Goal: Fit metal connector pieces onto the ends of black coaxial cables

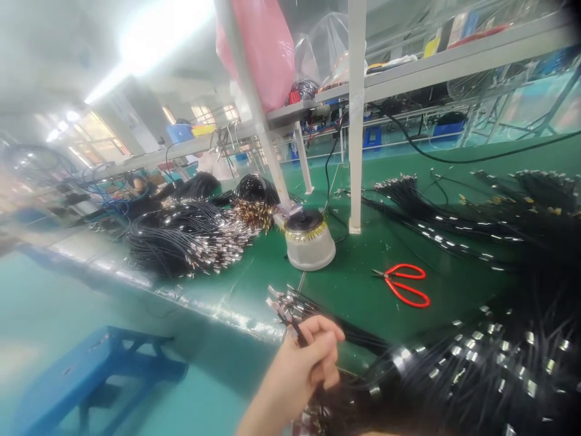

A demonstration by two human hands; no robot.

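My left hand [304, 357] is closed near the front edge of the green table, thumb and fingers pinched round a black cable [297, 330]. Metal connector ends [278, 303] stick out beyond the hand, close to a bundle of black cables [358, 335] lying behind it. How many cables the fingers hold is hard to make out. To the lower right spreads a large heap of black cables [490, 369] with shiny metal bands. My right hand does not show; only a blurred skin-coloured sliver appears at the bottom edge.
Red-handled snips [406, 284] lie open on the green mat [354, 266]. A white round pot [311, 251] with yellow terminals round its top stands by a shelf post [356, 121]. Coiled cable bundles [181, 236] lie left, more cables [436, 218] right. A blue stool [100, 375] stands below.
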